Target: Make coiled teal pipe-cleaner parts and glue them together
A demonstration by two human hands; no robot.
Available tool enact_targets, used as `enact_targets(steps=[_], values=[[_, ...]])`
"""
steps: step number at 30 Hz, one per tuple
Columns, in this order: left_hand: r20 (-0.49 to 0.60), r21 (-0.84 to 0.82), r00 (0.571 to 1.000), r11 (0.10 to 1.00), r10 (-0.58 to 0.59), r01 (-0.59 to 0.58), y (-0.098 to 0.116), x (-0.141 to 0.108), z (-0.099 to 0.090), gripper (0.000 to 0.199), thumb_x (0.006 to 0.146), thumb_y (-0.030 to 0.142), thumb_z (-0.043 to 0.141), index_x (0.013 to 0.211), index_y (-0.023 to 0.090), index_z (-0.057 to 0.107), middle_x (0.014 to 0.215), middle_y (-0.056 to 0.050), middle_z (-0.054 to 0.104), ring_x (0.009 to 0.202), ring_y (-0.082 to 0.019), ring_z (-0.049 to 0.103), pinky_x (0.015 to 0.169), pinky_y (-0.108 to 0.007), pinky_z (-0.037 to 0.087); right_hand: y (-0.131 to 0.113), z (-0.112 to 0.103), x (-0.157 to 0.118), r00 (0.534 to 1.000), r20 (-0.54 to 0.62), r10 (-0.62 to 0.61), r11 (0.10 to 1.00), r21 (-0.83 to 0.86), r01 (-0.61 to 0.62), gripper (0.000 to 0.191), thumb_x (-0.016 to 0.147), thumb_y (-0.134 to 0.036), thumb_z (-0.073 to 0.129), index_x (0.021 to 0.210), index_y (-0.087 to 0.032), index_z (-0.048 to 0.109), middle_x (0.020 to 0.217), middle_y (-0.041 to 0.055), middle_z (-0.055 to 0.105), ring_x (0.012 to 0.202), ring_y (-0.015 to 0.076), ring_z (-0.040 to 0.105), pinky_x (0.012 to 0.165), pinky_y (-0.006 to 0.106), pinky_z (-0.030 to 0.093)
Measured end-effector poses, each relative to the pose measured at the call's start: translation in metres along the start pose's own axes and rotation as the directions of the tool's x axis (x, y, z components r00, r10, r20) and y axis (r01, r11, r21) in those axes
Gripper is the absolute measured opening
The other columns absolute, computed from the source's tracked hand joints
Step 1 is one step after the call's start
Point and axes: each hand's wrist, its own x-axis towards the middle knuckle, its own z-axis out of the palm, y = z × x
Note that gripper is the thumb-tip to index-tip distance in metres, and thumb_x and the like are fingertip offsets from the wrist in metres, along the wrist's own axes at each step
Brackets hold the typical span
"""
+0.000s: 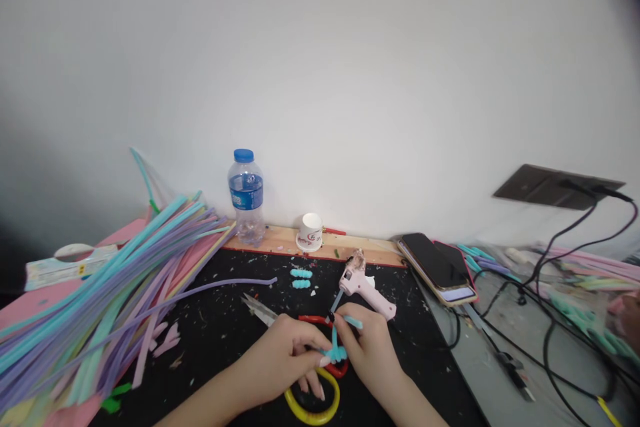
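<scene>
Between the fingertips of my left hand (pixel 287 357) is the folded end of a turquoise pipe cleaner (pixel 337 353). My right hand (pixel 367 340) pinches the upper strand of this same pipe cleaner, its free tip poking out past the fingers. Under my left hand lie scissors (pixel 313 417) with a yellow and a red handle loop, blades pointing to the upper left. Two small folded turquoise pieces (pixel 301 279) rest on the black mat (pixel 200 347). Just beyond my right hand is a pink glue gun (pixel 370 290) with a glue stick at its back.
A big heap of pastel pipe cleaners (pixel 135 287) covers the left side. Along the wall stand a water bottle (pixel 246 197) and a paper cup (pixel 310 233). Phones (pixel 437 267) and black cables (pixel 545 280) lie to the right, where part of another hand (pixel 627 317) shows.
</scene>
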Motion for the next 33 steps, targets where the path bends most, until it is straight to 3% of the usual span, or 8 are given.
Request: enact_targets(steps=[9,18,33], values=[[-0.002,-0.042,0.999,0.998,-0.038,0.038,0.0015,0.0017,-0.006,0.023,0.071,0.024,0.063,0.087,0.009,0.07,0.073,-0.012,0.074,0.069,-0.023,0.069,0.058,-0.025,0.053,0.0008,-0.0003,-0.0019,1.0,-0.01,-0.021,1.0,-0.01,0.021,0.024,0.088,-0.019,0.04,0.066,-0.018,0.05,0.061,-0.0001,0.053,0.058,0.0132,0.05,0.055,0.023,0.036],[-0.039,-0.081,0.998,0.995,-0.058,0.055,0.0056,0.0011,-0.0065,0.024,0.075,0.03,0.059,0.073,0.009,0.07,0.066,-0.011,0.073,0.064,-0.021,0.069,0.052,-0.023,0.051,-0.0016,-0.0012,-0.0021,0.998,0.0,-0.059,0.998,0.01,0.059,0.023,0.088,-0.019,0.04,0.068,-0.017,0.052,0.063,0.0015,0.055,0.059,0.0138,0.052,0.056,0.023,0.038],[-0.059,-0.105,0.994,0.991,-0.088,0.082,0.0065,0.0008,-0.0067,0.027,0.069,0.034,0.065,0.069,0.007,0.069,0.061,-0.011,0.072,0.059,-0.021,0.068,0.05,-0.024,0.05,0.001,-0.0011,-0.0021,0.998,-0.012,-0.054,0.993,0.103,0.054,0.023,0.087,-0.017,0.042,0.066,-0.016,0.052,0.063,0.001,0.055,0.058,0.0126,0.051,0.056,0.022,0.038]])
